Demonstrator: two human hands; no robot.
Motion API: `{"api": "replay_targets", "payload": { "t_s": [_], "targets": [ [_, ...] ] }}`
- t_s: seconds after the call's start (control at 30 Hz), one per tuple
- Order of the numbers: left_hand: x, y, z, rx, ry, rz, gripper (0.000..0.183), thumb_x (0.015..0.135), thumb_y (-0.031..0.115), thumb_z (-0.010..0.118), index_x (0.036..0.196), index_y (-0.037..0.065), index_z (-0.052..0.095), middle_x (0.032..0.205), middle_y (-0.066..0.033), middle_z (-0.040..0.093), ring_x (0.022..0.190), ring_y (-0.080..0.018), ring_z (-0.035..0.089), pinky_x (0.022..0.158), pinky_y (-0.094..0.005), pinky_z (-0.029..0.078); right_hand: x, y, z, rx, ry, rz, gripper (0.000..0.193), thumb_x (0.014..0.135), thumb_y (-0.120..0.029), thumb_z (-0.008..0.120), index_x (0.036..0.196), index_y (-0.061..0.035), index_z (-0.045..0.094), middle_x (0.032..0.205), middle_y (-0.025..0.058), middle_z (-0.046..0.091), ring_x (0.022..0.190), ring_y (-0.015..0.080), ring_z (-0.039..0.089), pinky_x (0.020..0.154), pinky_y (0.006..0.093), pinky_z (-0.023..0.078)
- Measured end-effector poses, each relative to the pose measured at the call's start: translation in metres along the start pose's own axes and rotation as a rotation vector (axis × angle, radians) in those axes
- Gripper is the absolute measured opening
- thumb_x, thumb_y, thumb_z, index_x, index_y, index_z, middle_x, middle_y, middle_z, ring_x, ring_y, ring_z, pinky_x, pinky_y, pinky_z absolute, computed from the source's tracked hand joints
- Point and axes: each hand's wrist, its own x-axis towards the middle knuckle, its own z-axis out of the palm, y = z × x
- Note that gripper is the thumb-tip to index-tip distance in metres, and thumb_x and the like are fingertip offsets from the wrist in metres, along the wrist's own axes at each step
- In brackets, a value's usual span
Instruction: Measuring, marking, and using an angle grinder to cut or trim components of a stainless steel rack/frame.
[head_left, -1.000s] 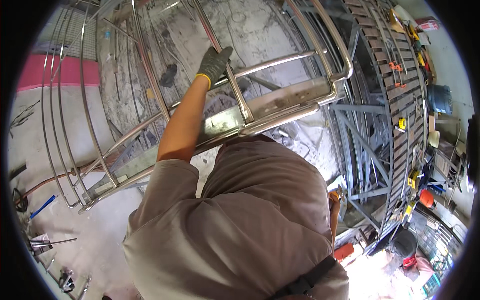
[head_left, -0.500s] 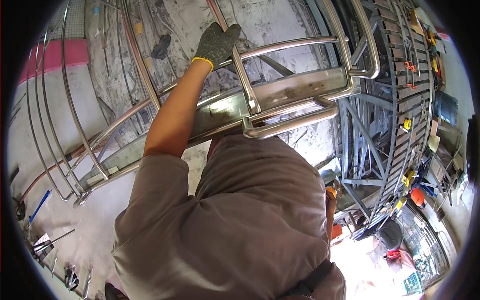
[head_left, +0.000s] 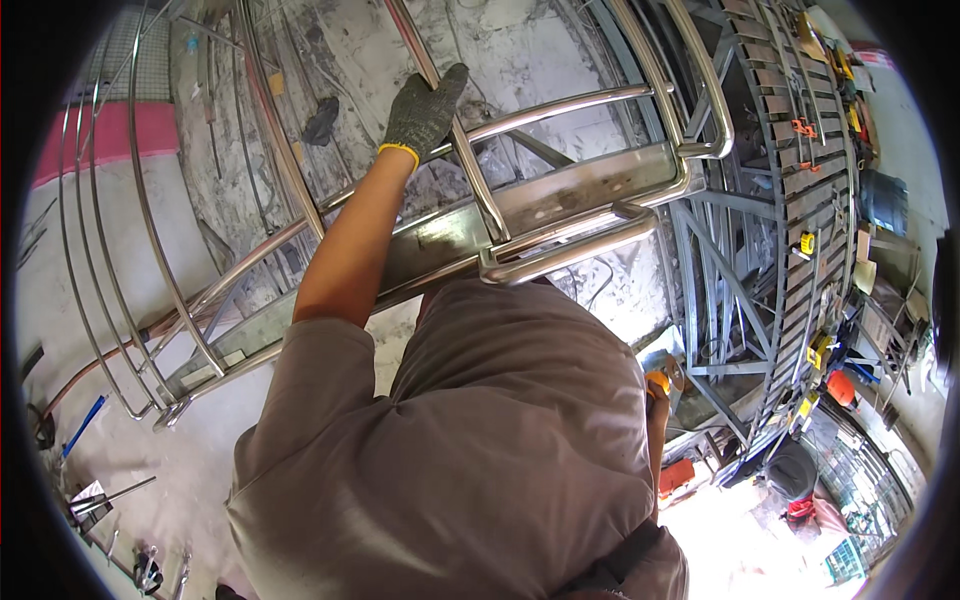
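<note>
The left arm is stretched up the frame, its gloved left hand (head_left: 424,112) closed around a metal bar (head_left: 474,178) at upper centre. The right hand (head_left: 657,386) is mostly hidden, right of centre; its grip cannot be told.

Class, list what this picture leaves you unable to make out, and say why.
All in the head view:
1. Right hand: partly hidden by the shirt and small; any held object is unclear.
2. Left hand: its grip's underside is hidden by the hand itself.
3. Metal frame: cut off by the top edge.
4. Items at lower left: too small to identify.
</note>
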Motion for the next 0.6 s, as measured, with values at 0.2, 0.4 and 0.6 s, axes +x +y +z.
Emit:
{"api": "replay_targets", "payload": {
  "t_s": [0.2, 0.4, 0.6],
  "targets": [
    [0.017, -0.020, 0.011, -0.678, -0.154, -0.106, 0.050, 0.100, 0.050, 0.057, 0.111, 0.001, 0.064, 0.087, -0.0155, 0.072, 0.065, -0.0236, 0.068, 0.063, -0.0380, 0.058, 0.044, 0.015, 0.035, 0.054, -0.071, -0.012, 0.010, 0.079, -0.007, 0.064, 0.078, -0.0151, 0.058, 0.070, 0.0029, 0.056, 0.062, 0.0213, 0.060, 0.062, 0.0382, 0.054],
    [0.006, -0.007, -0.014, -0.857, -0.294, -0.195, 0.036, 0.099, 0.038, 0.069, 0.101, 0.002, 0.068, 0.087, -0.0116, 0.072, 0.068, -0.0216, 0.069, 0.063, -0.0370, 0.059, 0.170, 0.016, 0.205, 0.207, -0.307, -0.089, 0.011, 0.078, -0.007, 0.064, 0.079, -0.0154, 0.057, 0.069, 0.0033, 0.056, 0.061, 0.0223, 0.060, 0.061, 0.0393, 0.054],
    [0.009, -0.017, 0.019, -0.882, -0.374, -0.052, 0.037, 0.101, 0.036, 0.070, 0.114, 0.001, 0.070, 0.095, -0.0080, 0.076, 0.077, -0.0163, 0.071, 0.072, -0.0325, 0.060, 0.243, 0.023, 0.279, 0.269, -0.354, -0.182, 0.011, 0.080, -0.006, 0.063, 0.078, -0.0151, 0.058, 0.069, 0.0010, 0.055, 0.061, 0.0185, 0.058, 0.060, 0.0347, 0.051]
  ]
}}
